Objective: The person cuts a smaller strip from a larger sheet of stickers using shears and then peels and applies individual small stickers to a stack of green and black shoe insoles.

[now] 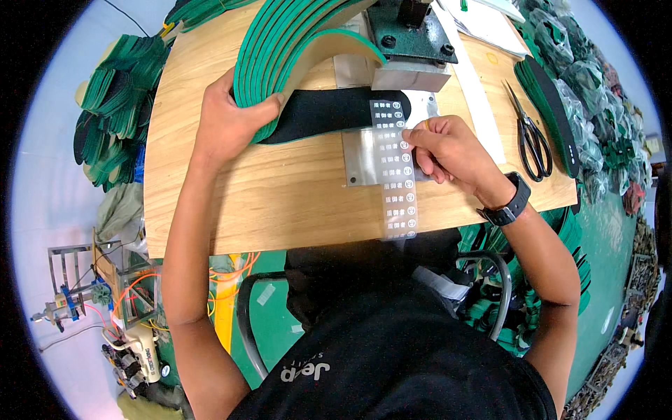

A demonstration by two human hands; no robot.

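Observation:
My left hand (234, 120) grips a bent stack of insoles (269, 59) with green edges and tan undersides, thumb on the near side. Beneath it a black insole (325, 110) lies flat, its right end on a metal plate (360, 155). My right hand (448, 148) pinches the edge of a clear strip of white printed transfer labels (397, 189). The strip's upper end overlaps the insole's right end, and its lower end hangs past the table's front edge. Just behind the insole stands a press head (411, 49) with a dark bolted plate and a metal block.
Black scissors (530, 140) lie on the wooden table (280, 203) at the right, beside another stack of insoles (549, 112). White papers (483, 28) lie at the back right. More insoles (115, 105) are piled off the left edge. Bagged goods (581, 84) stand right.

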